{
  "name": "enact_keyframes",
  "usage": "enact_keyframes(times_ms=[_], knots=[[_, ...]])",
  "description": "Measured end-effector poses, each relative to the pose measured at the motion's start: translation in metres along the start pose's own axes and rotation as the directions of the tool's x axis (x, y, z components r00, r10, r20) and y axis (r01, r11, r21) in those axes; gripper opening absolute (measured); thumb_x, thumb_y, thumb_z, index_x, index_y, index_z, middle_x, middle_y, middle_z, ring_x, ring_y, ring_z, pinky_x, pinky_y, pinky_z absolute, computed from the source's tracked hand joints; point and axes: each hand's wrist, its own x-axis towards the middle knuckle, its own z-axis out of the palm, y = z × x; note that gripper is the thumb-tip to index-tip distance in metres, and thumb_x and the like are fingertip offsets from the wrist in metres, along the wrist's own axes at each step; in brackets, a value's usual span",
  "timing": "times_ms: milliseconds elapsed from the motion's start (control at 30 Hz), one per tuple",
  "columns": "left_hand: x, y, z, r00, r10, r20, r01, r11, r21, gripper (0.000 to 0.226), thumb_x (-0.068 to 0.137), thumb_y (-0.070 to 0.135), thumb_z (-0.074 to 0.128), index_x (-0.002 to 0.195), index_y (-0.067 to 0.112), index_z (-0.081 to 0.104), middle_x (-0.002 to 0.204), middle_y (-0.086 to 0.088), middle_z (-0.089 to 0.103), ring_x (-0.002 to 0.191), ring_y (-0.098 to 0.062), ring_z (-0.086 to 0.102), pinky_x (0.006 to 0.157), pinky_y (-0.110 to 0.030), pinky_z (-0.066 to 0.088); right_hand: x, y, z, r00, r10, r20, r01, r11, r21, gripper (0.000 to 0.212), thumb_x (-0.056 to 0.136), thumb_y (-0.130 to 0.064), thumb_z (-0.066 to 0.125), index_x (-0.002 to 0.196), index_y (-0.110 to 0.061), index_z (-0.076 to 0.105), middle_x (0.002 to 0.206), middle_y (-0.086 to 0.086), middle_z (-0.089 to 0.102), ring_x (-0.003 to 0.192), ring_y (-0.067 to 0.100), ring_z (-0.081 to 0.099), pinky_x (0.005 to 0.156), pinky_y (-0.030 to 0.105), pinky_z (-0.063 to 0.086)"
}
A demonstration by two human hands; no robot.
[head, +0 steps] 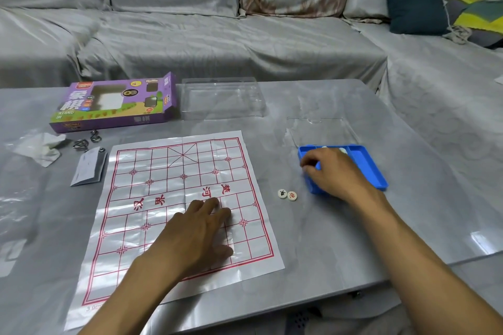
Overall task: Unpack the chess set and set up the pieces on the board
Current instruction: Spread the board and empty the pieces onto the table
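Paper board spread flat on grey table. Left hand lies on board's near-right squares, fingers straight, palm down. Right of board: two round pieces side by side; just beyond them blue tray, right hand curled over its left rim. Purple box beyond board's far-left corner.

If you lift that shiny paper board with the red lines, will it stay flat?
Probably not: the thin glossy sheet board with red grid lines shows fold creases, so it likely flops. It looks light, and may slide, perhaps why the left hand rests on it.
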Motion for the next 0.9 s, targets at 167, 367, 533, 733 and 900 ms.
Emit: enact_keyframes(times_ms=[167,367,533,733,900], knots=[[-0.001,0.000,0.000,1.000,0.001,0.000,-0.001,1.000,-0.003,0.062,0.085,0.058,0.053,0.139,0.036,0.032,0.149,0.010,0.027,0.134,-0.016,0.029,0.094,-0.032,0.042,0.005,0.040,-0.014,0.959,0.270,0.080,-0.264,0.961,-0.079,0.019,0.080,-0.015,0.061,0.092,-0.030,0.066,0.105,-0.004,0.064,0.090,0.019,0.059,0.068,0.028,0.043],[-0.001,0.002,-0.001,1.000,-0.002,0.001,0.002,1.000,-0.001,0.062,0.085,0.058,0.053,0.139,0.036,0.032,0.149,0.010,0.027,0.134,-0.017,0.029,0.095,-0.032,0.042,-0.001,0.048,-0.006,0.952,0.274,0.139,-0.284,0.957,0.054,0.025,0.075,-0.028,0.078,0.090,-0.028,0.060,0.093,-0.005,0.060,0.080,0.012,0.058,0.062,0.025,0.043],[-0.002,0.002,-0.002,1.000,0.002,-0.003,-0.002,1.000,0.007,0.062,0.085,0.059,0.052,0.139,0.036,0.031,0.149,0.011,0.026,0.133,-0.016,0.030,0.094,-0.030,0.042,0.003,0.050,-0.005,0.936,0.315,0.159,-0.333,0.937,0.103,0.020,0.075,-0.027,0.081,0.089,-0.024,0.067,0.097,-0.006,0.062,0.089,0.013,0.059,0.066,0.025,0.043],[-0.001,0.001,-0.001,1.000,0.002,-0.005,-0.002,1.000,0.012,0.060,0.085,0.059,0.053,0.137,0.037,0.033,0.147,0.011,0.028,0.131,-0.017,0.031,0.092,-0.031,0.044,0.007,0.055,-0.010,0.952,0.302,0.050,-0.303,0.902,0.309,0.010,0.082,-0.016,0.076,0.081,-0.025,0.071,0.096,-0.003,0.071,0.097,0.015,0.064,0.088,0.029,0.047],[-0.001,0.001,0.000,1.000,-0.001,0.001,0.001,1.000,0.006,0.062,0.085,0.059,0.054,0.138,0.036,0.033,0.147,0.010,0.028,0.132,-0.017,0.030,0.093,-0.032,0.043,-0.001,0.015,0.007,0.997,0.070,0.034,-0.077,0.950,0.304,0.006,0.082,-0.018,0.076,0.087,-0.020,0.073,0.081,-0.010,0.069,0.080,0.004,0.064,0.073,0.016,0.044]])
